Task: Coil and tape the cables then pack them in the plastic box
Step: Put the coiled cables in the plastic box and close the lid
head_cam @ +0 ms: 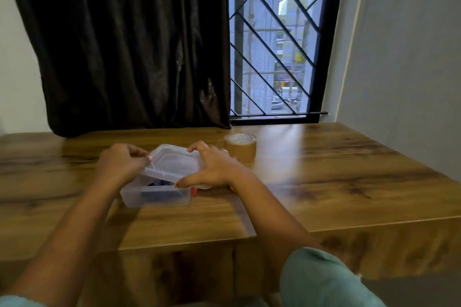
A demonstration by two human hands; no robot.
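Looks like the last step, closing up on the wooden table (324,182). Clear plastic box (159,198) at lower centre of frame, translucent lid (174,162) tilted, gaping at the near side. Left hand (122,162) pinching its left edge; right hand (214,167) spanning the right end, fingers arched. Dark cables (159,183) glimpsed inside. Next likely calls for lowering square, then pressing down.

I logged plastic box (154,198) and lid (172,163) clear, contents dark blue; tape roll (240,148) brown; table (324,182) brown woodgrain, dark streaks; curtain (124,45) blackish-brown; window grille (272,40) black diagonals; sleeve (324,281) pale teal.
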